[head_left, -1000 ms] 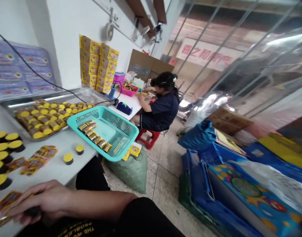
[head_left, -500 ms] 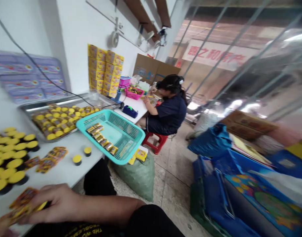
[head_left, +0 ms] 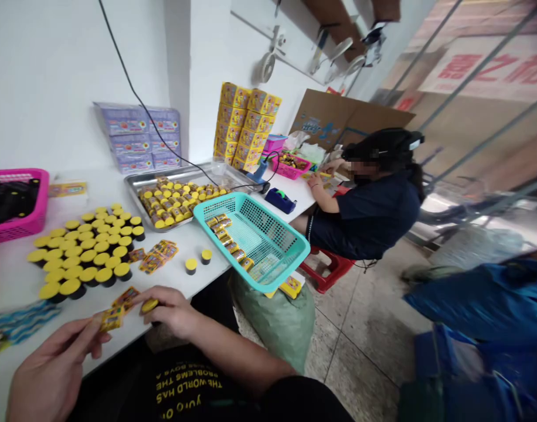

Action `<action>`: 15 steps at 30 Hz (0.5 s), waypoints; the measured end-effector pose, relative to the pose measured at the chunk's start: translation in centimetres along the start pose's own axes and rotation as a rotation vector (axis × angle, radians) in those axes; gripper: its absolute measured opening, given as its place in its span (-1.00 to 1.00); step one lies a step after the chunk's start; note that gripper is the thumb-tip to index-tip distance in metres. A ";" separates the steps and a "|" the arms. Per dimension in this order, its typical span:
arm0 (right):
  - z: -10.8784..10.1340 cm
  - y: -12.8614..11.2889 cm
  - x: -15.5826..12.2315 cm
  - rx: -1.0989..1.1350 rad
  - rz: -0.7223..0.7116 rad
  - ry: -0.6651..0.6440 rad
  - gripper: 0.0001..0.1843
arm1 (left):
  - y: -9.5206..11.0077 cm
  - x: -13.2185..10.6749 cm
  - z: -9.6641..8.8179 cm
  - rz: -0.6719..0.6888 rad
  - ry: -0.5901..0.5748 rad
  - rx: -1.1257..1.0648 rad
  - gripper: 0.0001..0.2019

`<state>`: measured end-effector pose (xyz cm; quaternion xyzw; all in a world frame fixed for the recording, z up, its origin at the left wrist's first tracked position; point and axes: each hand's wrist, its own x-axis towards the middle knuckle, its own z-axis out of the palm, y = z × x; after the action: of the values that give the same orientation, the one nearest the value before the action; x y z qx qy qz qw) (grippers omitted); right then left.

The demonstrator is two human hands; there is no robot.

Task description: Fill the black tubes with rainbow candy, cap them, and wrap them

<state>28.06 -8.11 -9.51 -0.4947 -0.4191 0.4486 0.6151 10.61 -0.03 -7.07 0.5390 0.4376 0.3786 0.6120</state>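
Steel tray [head_left: 187, 170]: brushed metal, dull sheen. Teal plastic basket [head_left: 272, 220]: moulded mesh, smooth. Yellow-capped tubs [head_left: 191, 266]: glossy caps, matt black bodies. Printed cards [head_left: 158, 257]: coated, glossy, paper or foil, can't tell which. Tabletop [head_left: 105, 196]: smooth white, matt. Cardboard carton [head_left: 339, 114]: corrugated, matt brown. Woven sack [head_left: 277, 331]: rough green plastic weave. Floor tiles [head_left: 360, 351]: hard, slight sheen.

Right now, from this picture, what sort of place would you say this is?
Probably a small hand-packing workshop: yellow-capped tubs stand in rows, stacked yellow boxes line the wall, and a co-worker sits working beside a tape dispenser.
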 end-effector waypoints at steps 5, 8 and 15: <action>-0.1 0.5 -0.7 -0.308 -0.145 0.206 -0.37 | 1.1 -0.9 1.2 -0.083 0.032 -0.231 -0.66; 0.3 1.2 -0.9 -0.203 -0.127 0.224 -0.40 | 0.6 -0.6 1.2 -0.122 -0.044 -0.290 -0.65; 0.7 0.5 -0.7 -0.378 -0.352 0.155 -0.63 | -0.3 -0.3 0.5 -0.186 -0.114 -0.388 -0.67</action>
<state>27.17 -8.59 -9.99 -0.5532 -0.5265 0.2093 0.6107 10.96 -0.52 -7.27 0.3888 0.3690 0.3665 0.7605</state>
